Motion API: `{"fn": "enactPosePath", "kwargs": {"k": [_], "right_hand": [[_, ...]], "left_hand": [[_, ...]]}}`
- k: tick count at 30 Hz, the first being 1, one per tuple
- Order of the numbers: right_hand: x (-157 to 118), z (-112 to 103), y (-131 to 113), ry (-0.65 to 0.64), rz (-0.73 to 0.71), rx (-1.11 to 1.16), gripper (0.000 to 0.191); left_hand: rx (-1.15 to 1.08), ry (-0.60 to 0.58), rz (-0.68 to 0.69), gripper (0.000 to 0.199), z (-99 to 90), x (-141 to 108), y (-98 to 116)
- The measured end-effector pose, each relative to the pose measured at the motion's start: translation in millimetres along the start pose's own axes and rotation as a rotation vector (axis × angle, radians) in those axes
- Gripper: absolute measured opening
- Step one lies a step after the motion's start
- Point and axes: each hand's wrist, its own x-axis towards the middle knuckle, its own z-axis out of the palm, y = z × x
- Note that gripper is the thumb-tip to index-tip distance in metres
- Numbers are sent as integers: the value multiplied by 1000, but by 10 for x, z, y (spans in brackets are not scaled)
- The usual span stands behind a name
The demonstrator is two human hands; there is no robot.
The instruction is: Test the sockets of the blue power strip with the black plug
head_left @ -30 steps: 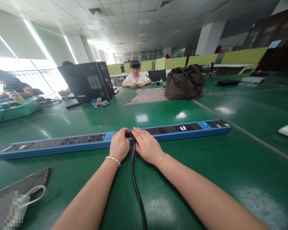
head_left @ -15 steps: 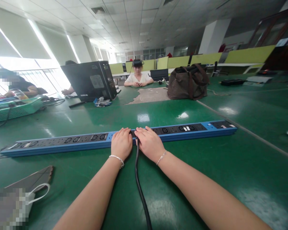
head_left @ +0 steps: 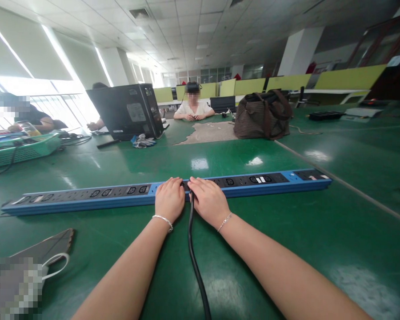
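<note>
The bench (head_left: 270,231) was glossy and smooth, the long strip (head_left: 120,207) seemingly painted metal, and the bag (head_left: 253,116) ribbed cloth.

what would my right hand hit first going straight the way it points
Probably the left hand: the right hand points forward and leftward across the blue power strip, with the left fingertips close beside. The exact gap is unclear.

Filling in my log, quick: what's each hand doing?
Left hand: on the blue power strip, grip hidden.
Right hand: over strip and black cable, grip unclear.
</note>
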Motion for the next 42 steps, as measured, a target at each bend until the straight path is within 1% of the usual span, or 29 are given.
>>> {"fn": "enactPosePath", "kwargs": {"k": [3,5,12,17,22,24,28,35,42], "right_hand": [[-17,59,29,21,-8,24,32],[-4,95,39,21,13,40,31],[93,136,47,-27,180,154,43],[160,88,21,-75,260,152,35],[202,17,-26,-191,222,4,32],[203,8,-37,-213,202,-52,33],[186,31,-35,-210,181,-94,34],[163,62,-28,-180,178,-85,34],[154,60,-36,-184,178,-103,35]], "left_hand": [[2,3,-3,34,2,1,-1],[5,4,-2,34,3,6,1],[5,4,-33,31,6,41,26],[4,0,-46,30,23,46,25],[-7,4,-62,30,10,48,32],[-6,0,-71,30,2,48,38],[-1,3,-67,30,-2,46,42],[5,4,-65,29,6,46,38],[14,15,-57,30,12,41,30]]}}
